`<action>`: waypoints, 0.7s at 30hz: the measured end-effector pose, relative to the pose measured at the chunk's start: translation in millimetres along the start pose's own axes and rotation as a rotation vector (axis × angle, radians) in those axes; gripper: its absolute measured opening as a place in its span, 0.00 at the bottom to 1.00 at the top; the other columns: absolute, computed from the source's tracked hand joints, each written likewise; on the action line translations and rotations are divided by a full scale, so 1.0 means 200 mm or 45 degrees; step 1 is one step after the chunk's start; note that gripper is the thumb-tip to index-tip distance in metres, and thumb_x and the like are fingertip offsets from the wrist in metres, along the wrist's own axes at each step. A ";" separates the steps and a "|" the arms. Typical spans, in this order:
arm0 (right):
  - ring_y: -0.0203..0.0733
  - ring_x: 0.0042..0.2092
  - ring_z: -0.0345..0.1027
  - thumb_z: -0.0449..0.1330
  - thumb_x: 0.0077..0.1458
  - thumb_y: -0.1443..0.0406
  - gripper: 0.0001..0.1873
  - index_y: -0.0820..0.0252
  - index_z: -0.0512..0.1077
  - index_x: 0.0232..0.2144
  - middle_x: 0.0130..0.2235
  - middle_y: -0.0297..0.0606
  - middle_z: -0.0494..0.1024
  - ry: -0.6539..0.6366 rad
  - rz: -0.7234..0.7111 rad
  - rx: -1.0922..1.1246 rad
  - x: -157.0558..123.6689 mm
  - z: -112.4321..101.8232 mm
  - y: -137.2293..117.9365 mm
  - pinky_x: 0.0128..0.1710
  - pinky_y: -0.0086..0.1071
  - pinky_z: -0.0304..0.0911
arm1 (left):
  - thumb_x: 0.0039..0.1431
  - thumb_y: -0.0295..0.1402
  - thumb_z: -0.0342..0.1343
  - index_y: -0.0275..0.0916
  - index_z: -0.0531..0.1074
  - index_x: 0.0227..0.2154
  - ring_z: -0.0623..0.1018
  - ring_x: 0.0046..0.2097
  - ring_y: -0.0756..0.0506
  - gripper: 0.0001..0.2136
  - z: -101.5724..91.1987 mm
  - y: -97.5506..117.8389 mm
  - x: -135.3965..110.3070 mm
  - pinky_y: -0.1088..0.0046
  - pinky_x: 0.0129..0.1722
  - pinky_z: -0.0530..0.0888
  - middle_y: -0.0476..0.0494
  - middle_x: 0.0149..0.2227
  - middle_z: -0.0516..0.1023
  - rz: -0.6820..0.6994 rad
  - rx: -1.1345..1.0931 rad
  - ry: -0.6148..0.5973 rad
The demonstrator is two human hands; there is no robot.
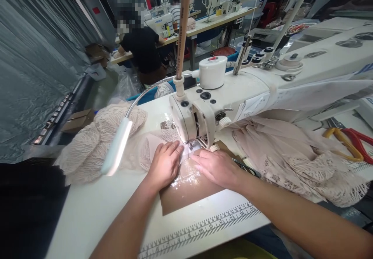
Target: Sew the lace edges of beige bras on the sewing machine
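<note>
A white sewing machine's head (186, 119) stands over the work, its presser foot (193, 145) down near a strip of sheer pale fabric (184, 158). My left hand (166, 162) lies on this fabric just left of the foot, fingers stretched and lying down on it. From the right, my right hand (217, 166) rests palm down with extended fingers near the foot; its fingertips touch the work area. Beneath both hands is a shiny brown sheet (186, 196). Pale lace fabric (99, 138) is heaped to the left and joins the sheer part.
A gooseneck lamp (118, 146) reaches over the left of the white table (87, 212). More pink lace (303, 165) lies right, beside yellow and red-handled scissors (346, 144). Dark-handled snips (247, 167) lie by my right wrist. A printed ruler (204, 230) runs along the front edge. A person (142, 53) sits farther back.
</note>
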State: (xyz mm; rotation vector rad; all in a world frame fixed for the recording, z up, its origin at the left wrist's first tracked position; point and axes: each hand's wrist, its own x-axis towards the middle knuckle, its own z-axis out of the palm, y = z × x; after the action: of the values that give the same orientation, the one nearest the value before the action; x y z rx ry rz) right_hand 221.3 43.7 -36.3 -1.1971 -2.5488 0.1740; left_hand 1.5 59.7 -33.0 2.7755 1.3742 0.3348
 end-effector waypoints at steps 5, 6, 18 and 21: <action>0.42 0.37 0.67 0.55 0.59 0.65 0.14 0.60 0.72 0.46 0.35 0.38 0.75 -0.027 0.011 0.080 0.00 0.00 0.00 0.37 0.34 0.59 | 0.63 0.38 0.46 0.36 0.67 0.53 0.66 0.56 0.36 0.19 -0.02 0.01 -0.01 0.52 0.54 0.64 0.33 0.56 0.68 -0.022 -0.041 0.055; 0.43 0.38 0.67 0.54 0.59 0.65 0.14 0.60 0.72 0.46 0.36 0.39 0.75 -0.024 0.011 0.098 0.00 -0.01 0.00 0.38 0.34 0.60 | 0.62 0.39 0.48 0.36 0.67 0.53 0.67 0.56 0.36 0.19 -0.02 0.01 -0.01 0.52 0.53 0.65 0.33 0.56 0.68 -0.022 -0.052 0.075; 0.44 0.35 0.70 0.53 0.58 0.68 0.14 0.62 0.70 0.46 0.40 0.43 0.74 -0.298 0.295 -0.162 -0.21 -0.30 0.04 0.30 0.32 0.60 | 0.60 0.25 0.47 0.40 0.75 0.36 0.74 0.49 0.47 0.11 -0.23 0.15 -0.17 0.70 0.50 0.72 0.44 0.46 0.77 0.014 -0.630 -0.169; 0.48 0.38 0.69 0.55 0.55 0.71 0.12 0.65 0.71 0.42 0.38 0.47 0.73 -0.354 0.337 -0.302 -0.29 -0.28 0.08 0.34 0.35 0.61 | 0.59 0.28 0.52 0.43 0.74 0.43 0.71 0.53 0.45 0.11 -0.31 0.27 -0.22 0.67 0.54 0.69 0.44 0.52 0.73 0.147 -0.818 -0.387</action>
State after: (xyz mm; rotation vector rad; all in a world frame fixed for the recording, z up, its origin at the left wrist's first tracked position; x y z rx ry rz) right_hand 285.7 8.7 -0.8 -1.7094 -2.6928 0.1052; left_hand 4.3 -12.4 25.2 2.2524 0.8458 0.2785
